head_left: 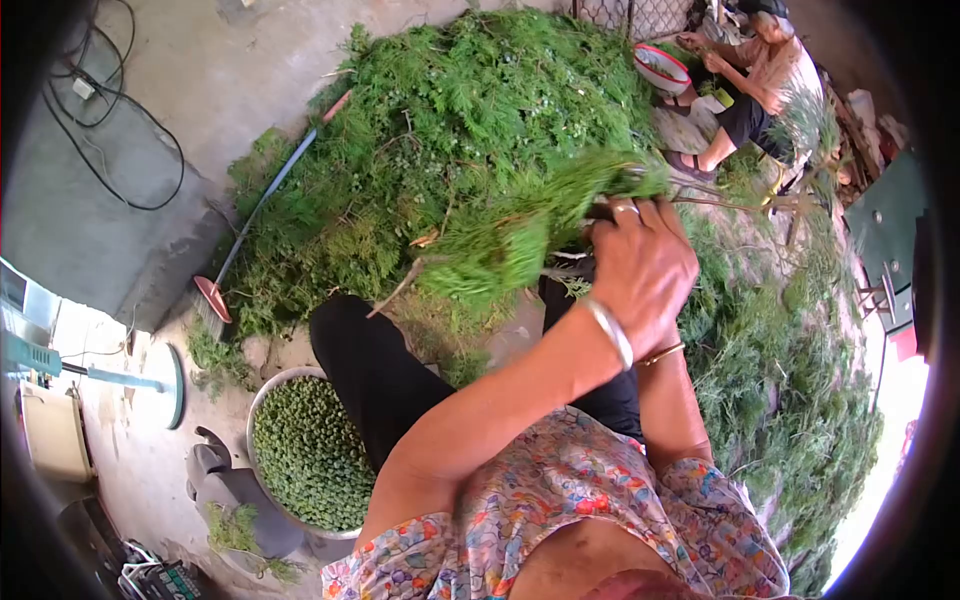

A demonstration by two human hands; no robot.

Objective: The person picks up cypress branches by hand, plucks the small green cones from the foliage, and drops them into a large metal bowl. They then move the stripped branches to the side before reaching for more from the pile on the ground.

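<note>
My left hand (pixel 645 262), with a ring and a silver bangle above it, has its fingers curled around the right end of a leafy green cypress branch (pixel 510 245). The branch is blurred by motion, and its bare brown stem points down to the left. My right hand lies behind the left one; only its wrist (pixel 668 362) with a thin bracelet shows, and its fingers are hidden. Beyond the branch rises a large heap of cut cypress branches (pixel 480 95) bearing small pale green cones. Beside my left leg stands a wide basin (pixel 252 420) full of green cones.
Another person (pixel 775 80) sits at the upper right beside a red-rimmed white basin (pixel 662 70). More cut branches (pixel 780 400) cover the ground on my right. A broom (pixel 212 300) leans into the heap on the left. A fan (pixel 165 385) and grey stool (pixel 240 510) stand lower left.
</note>
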